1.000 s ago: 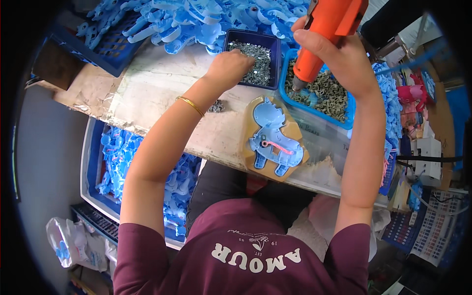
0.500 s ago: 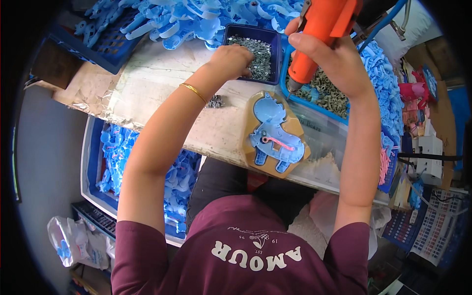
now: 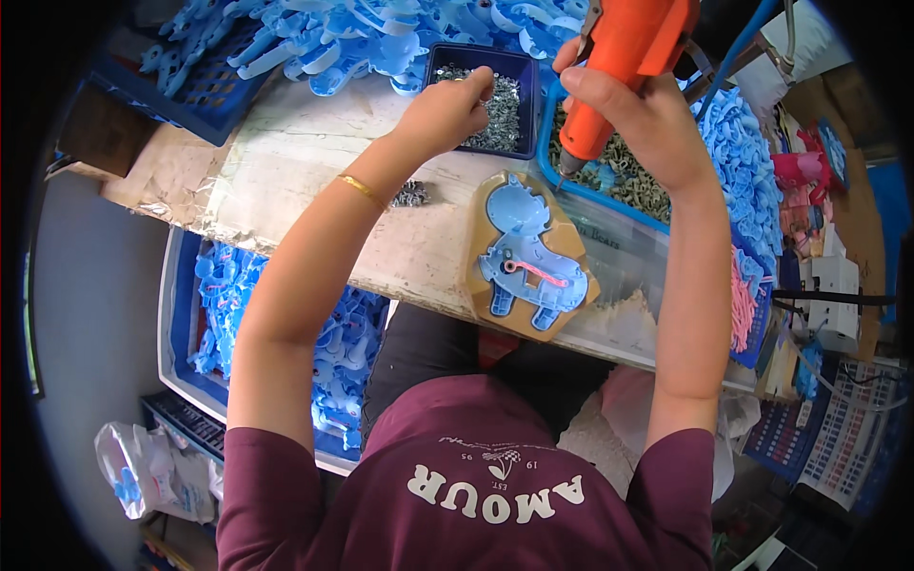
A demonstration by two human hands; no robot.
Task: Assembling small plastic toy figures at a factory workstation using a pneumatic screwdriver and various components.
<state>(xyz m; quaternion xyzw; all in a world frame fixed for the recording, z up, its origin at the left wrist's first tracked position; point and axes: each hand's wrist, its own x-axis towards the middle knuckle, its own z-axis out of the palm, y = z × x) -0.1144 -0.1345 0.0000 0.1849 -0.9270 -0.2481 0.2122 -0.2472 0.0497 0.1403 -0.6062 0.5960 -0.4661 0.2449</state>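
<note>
My left hand (image 3: 446, 116) is over the near left part of a dark blue tray (image 3: 536, 105) full of small metal screws (image 3: 506, 103). Its fingers are curled together; whatever they pinch is too small to see. In my right hand (image 3: 657, 133) is an orange power screwdriver (image 3: 624, 71), its tip pointing down by the near left corner of the light blue bin. Below it, a light blue animal-shaped plastic shell (image 3: 522, 211) lies in a tan shaped holder (image 3: 479, 297) at the table edge. A pink strip (image 3: 541, 274) lies across the shell's body.
Blue plastic parts (image 3: 371, 43) are heaped behind the tray. The light blue bin (image 3: 609, 204) holds small grey-green pieces. A little pile of metal pieces (image 3: 411, 194) lies by my left wrist. A crate of blue shells (image 3: 173, 324) stands below the table, left.
My left hand has lifted a little off the screws, its fingers now drawn together and turned upward. The screwdriver has barely shifted, and the shell remains in the holder.
</note>
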